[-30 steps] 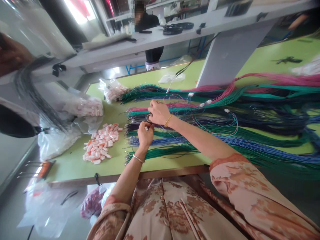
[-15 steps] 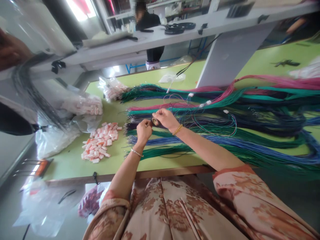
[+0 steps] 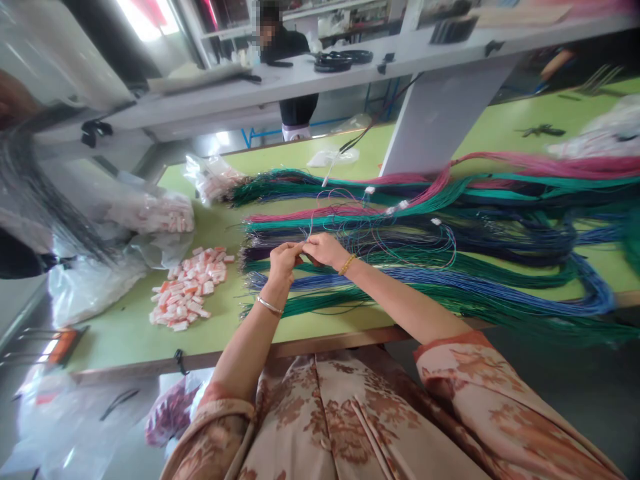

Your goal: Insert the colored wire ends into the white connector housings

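Meeting at pinched fingertips: left hand [image 3: 282,261], right hand [image 3: 327,251]; whatever they grip, cannot tell
Wires [image 3: 500,292] beneath run nine to three o'clock; white-and-orange pieces [image 3: 190,287] toward eight-thirty, nearer the left

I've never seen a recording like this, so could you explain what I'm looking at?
There is no machine here: a person is working with bare hands. All the pictures come from one camera worn on the head, looking forward and down. On the green table lie long bundles of coloured wires, a loose pile of small white and orange pieces and plastic bags. The left hand and right hand meet over the wires; whatever their fingers hold is too hidden to name.
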A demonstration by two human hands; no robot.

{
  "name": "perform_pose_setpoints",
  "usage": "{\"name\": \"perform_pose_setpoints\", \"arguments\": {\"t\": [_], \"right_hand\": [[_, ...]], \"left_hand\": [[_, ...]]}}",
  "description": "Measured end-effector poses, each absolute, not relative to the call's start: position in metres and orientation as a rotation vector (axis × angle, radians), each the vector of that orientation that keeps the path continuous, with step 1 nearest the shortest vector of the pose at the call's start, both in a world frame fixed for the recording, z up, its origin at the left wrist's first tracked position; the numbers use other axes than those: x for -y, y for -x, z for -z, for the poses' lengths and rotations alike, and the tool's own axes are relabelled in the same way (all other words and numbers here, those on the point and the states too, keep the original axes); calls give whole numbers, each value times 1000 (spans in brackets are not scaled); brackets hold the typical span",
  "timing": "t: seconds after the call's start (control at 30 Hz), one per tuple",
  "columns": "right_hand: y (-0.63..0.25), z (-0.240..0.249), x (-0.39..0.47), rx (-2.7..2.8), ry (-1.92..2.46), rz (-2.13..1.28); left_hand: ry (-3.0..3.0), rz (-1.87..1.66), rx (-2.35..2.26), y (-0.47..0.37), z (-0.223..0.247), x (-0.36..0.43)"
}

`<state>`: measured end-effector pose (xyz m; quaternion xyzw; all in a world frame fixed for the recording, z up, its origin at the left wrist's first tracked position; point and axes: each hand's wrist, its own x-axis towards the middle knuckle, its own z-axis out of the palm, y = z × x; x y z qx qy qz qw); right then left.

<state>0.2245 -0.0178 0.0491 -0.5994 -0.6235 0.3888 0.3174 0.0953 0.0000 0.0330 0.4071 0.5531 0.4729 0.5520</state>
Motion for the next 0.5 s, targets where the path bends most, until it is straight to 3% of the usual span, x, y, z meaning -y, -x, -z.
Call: {"name": "perform_pose_setpoints", "arguments": {"t": [0.3,0.5], "right_hand": [[-216,-48,48,1682,1690,-950],[-198,-92,108,2071,1146,-914]], "left_hand": [[-961,-1214,-1464,-115,-11,-10],[-1124,-1182,-1437,-116,-22,-26]]}}
